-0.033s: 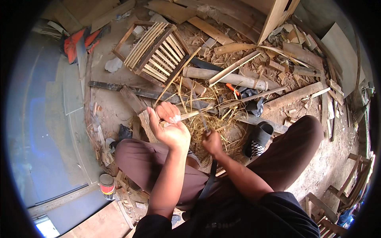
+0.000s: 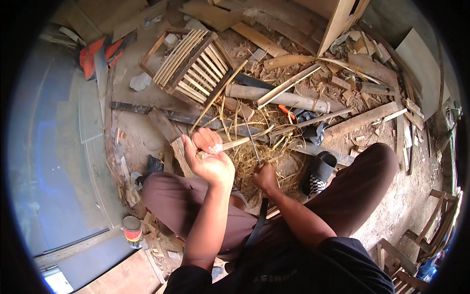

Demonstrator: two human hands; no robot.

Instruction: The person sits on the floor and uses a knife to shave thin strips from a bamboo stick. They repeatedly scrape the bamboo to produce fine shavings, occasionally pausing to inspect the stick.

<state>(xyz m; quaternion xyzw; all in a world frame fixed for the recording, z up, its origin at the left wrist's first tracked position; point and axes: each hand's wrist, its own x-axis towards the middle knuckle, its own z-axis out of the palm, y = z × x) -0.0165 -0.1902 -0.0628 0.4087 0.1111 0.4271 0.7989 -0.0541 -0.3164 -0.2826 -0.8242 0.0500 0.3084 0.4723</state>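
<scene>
My left hand (image 2: 213, 160) is closed around one end of a pale bamboo strip (image 2: 238, 142), which points to the right. A bit of white material (image 2: 215, 148) shows at its fingers; I cannot tell what it is. In my right hand (image 2: 265, 177) is the handle of a knife with a long, thin blade (image 2: 252, 139). The blade slants up and away, crossing the strip; whether it touches is unclear. Below both hands lies a heap of yellowish shavings (image 2: 245, 164) between my legs.
Beyond my hands stands a slatted wooden frame (image 2: 198, 66). A bamboo pole (image 2: 279, 95), an orange-handled tool (image 2: 287, 112) and scattered boards (image 2: 364, 121) lie on the floor. A black sandal (image 2: 321, 169) is near my right leg, a tin can (image 2: 132, 229) at the lower left.
My right hand has shifted slightly right and nearer me. The knife blade, blurred and short before, now shows long across the strip. My left hand has hardly moved.
</scene>
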